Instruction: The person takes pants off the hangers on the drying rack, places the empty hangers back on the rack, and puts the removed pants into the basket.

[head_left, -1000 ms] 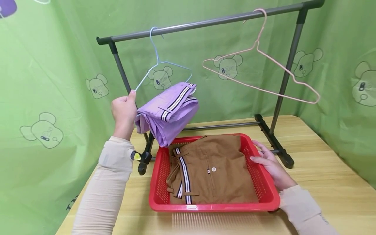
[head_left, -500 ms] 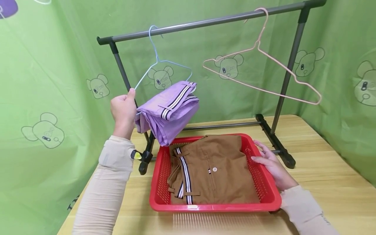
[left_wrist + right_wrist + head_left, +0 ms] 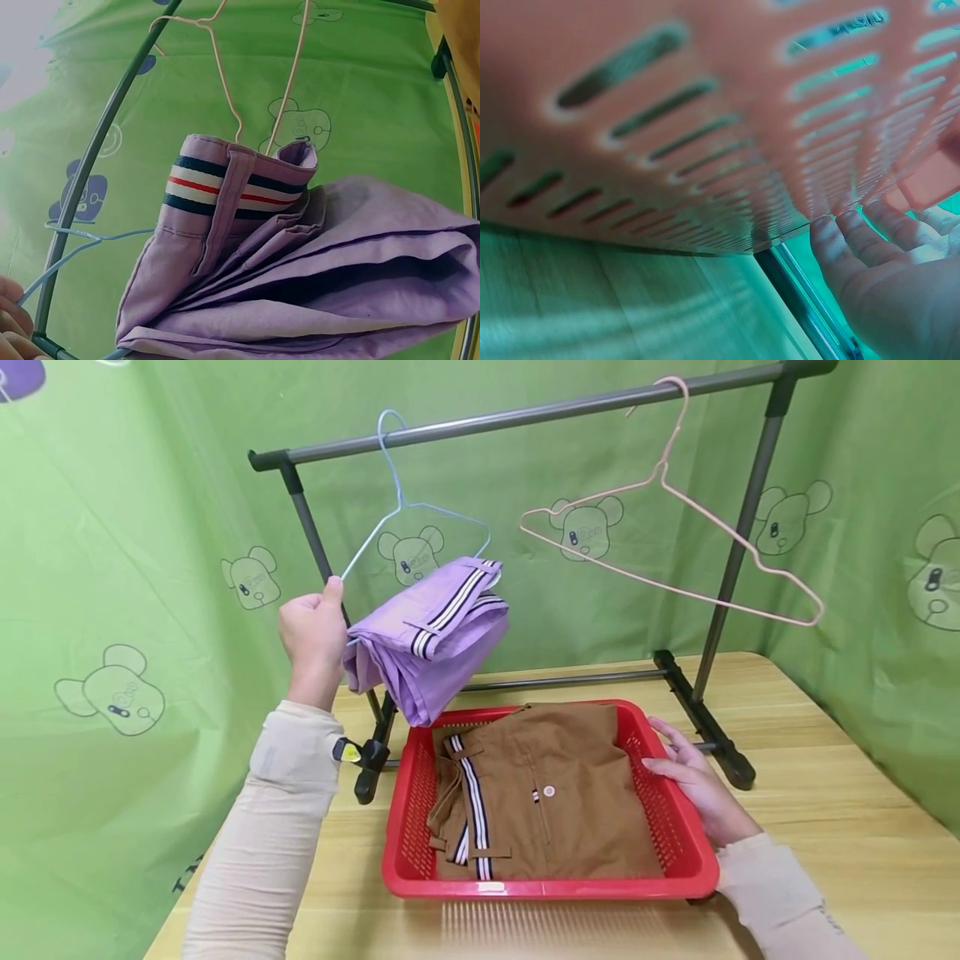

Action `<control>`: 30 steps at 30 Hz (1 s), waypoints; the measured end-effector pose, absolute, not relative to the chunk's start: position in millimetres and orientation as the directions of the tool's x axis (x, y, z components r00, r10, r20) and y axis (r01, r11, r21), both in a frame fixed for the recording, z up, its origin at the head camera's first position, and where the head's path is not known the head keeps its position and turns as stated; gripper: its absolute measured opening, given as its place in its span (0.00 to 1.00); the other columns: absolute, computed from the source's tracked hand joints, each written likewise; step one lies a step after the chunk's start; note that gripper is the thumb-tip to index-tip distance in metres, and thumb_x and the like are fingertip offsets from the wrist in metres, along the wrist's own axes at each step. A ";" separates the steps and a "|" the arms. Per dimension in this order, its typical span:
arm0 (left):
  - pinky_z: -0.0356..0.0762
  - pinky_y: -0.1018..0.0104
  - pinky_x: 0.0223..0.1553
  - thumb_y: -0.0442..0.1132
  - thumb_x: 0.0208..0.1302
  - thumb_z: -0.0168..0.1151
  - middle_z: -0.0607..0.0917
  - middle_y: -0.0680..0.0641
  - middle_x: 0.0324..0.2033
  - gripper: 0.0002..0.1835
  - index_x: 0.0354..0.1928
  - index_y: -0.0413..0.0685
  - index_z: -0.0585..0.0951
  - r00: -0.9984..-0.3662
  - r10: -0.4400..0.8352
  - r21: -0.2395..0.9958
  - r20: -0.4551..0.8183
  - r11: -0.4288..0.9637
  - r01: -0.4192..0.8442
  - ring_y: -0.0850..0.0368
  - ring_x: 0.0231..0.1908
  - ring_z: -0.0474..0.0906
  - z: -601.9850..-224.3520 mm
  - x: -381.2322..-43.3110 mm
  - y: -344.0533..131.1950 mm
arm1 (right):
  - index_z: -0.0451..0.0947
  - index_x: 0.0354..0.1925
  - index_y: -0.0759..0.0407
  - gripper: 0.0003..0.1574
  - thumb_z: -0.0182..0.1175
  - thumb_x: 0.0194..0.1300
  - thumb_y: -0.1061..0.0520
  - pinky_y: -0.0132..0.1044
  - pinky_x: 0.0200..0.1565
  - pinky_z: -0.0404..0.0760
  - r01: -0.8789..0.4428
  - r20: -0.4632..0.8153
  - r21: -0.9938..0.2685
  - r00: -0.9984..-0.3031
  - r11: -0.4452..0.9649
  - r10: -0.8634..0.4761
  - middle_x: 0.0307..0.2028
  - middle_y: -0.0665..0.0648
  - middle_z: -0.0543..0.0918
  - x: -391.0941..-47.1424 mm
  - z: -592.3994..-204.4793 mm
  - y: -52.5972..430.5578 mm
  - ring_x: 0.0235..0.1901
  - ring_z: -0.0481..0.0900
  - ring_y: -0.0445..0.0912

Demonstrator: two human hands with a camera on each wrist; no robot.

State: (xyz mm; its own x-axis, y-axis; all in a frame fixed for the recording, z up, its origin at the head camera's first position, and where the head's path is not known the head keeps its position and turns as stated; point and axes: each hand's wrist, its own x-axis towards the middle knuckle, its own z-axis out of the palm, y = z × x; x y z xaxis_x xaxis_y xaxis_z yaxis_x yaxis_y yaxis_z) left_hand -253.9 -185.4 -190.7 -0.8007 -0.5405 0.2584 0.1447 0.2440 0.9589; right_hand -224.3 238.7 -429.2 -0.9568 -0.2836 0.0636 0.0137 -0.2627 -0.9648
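My left hand (image 3: pixel 313 635) grips the left corner of a light-blue wire hanger (image 3: pixel 400 503). Folded purple trousers (image 3: pixel 427 635) with a striped waistband hang over the hanger's lower bar. The hanger's hook reaches over the grey rail, with its top curve standing a little above it. My right hand (image 3: pixel 697 789) holds the right rim of a red plastic basket (image 3: pixel 547 888), thumb over the rim and fingers along the outside wall. In the right wrist view the fingertips (image 3: pixel 832 234) touch the slotted basket wall. Brown trousers (image 3: pixel 577 777) with a striped waistband lie folded in the basket.
A pink hanger (image 3: pixel 667 581) hangs bare on the right of the rail (image 3: pixel 525 418). The clothes rack's right foot (image 3: pixel 701 722) stands on the wooden table (image 3: pixel 817 760) behind the basket. A green curtain (image 3: pixel 150 568) surrounds the table at the back and sides.
My left hand has risen slightly with the blue hanger and purple trousers, so the hook now stands higher above the rail. My right hand and the basket have stayed nearly in place.
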 end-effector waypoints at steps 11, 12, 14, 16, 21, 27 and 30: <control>0.56 0.69 0.17 0.53 0.68 0.59 0.61 0.57 0.10 0.28 0.12 0.52 0.64 -0.798 -0.543 0.960 0.263 0.228 0.162 0.62 0.14 0.55 -183.6 -252.9 -183.1 | 0.49 0.72 0.48 0.37 0.50 0.72 0.66 0.41 0.45 0.83 -0.021 0.113 -0.951 -0.952 -0.308 -0.285 0.54 0.50 0.73 -223.2 -428.9 238.4 0.48 0.79 0.43; 0.56 0.69 0.17 0.53 0.68 0.59 0.61 0.57 0.10 0.28 0.12 0.52 0.64 -0.796 -0.544 0.960 0.266 0.228 0.165 0.62 0.14 0.55 -183.2 -252.6 -182.9 | 0.48 0.73 0.48 0.38 0.50 0.72 0.65 0.41 0.45 0.83 -0.015 0.106 -0.953 -0.952 -0.303 -0.286 0.55 0.51 0.73 -223.0 -428.8 238.4 0.49 0.79 0.43; 0.57 0.69 0.19 0.53 0.68 0.59 0.61 0.57 0.10 0.28 0.12 0.52 0.64 -0.794 -0.545 0.959 0.271 0.226 0.172 0.62 0.14 0.55 -182.3 -252.2 -182.4 | 0.47 0.73 0.47 0.38 0.50 0.73 0.65 0.43 0.45 0.83 -0.003 0.092 -0.956 -0.953 -0.294 -0.288 0.54 0.51 0.72 -222.8 -428.5 238.5 0.49 0.79 0.44; 0.58 0.68 0.20 0.53 0.68 0.59 0.61 0.57 0.10 0.28 0.12 0.52 0.64 -0.791 -0.546 0.958 0.275 0.224 0.179 0.62 0.14 0.55 -181.4 -251.6 -182.0 | 0.47 0.73 0.47 0.39 0.50 0.73 0.64 0.43 0.45 0.83 0.001 0.086 -0.957 -0.954 -0.289 -0.289 0.54 0.52 0.71 -222.7 -428.4 238.5 0.48 0.79 0.44; 0.57 0.70 0.18 0.53 0.68 0.59 0.62 0.56 0.11 0.27 0.13 0.52 0.65 -0.789 -0.549 0.959 0.275 0.217 0.183 0.62 0.14 0.55 -178.8 -248.6 -180.9 | 0.48 0.73 0.48 0.38 0.50 0.72 0.65 0.42 0.45 0.83 -0.010 0.101 -0.954 -0.952 -0.301 -0.290 0.54 0.51 0.73 -222.8 -428.8 238.8 0.47 0.79 0.44; 0.53 0.71 0.13 0.52 0.68 0.60 0.62 0.56 0.11 0.27 0.13 0.51 0.65 -0.788 -0.548 0.959 0.280 0.199 0.202 0.63 0.13 0.54 -177.4 -242.6 -180.0 | 0.48 0.73 0.50 0.38 0.50 0.72 0.66 0.41 0.45 0.83 -0.022 0.119 -0.949 -0.948 -0.315 -0.295 0.55 0.50 0.74 -223.9 -430.0 239.2 0.49 0.79 0.43; 0.53 0.72 0.13 0.51 0.68 0.60 0.62 0.56 0.10 0.27 0.13 0.51 0.65 -0.782 -0.553 0.956 0.289 0.199 0.214 0.63 0.13 0.55 -178.0 -240.3 -180.4 | 0.48 0.73 0.50 0.38 0.50 0.72 0.66 0.41 0.45 0.83 -0.022 0.116 -0.952 -0.949 -0.306 -0.292 0.55 0.50 0.74 -224.0 -430.0 239.0 0.49 0.79 0.43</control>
State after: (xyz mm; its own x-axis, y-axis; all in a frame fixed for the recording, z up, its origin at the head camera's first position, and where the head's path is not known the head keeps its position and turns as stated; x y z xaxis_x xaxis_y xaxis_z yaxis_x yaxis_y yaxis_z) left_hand -240.3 -180.4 -178.0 -0.7816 -0.5527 0.2893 0.2135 0.1988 0.9565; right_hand -224.0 239.0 -430.0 -0.9492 -0.2925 0.1164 -0.0224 -0.3061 -0.9517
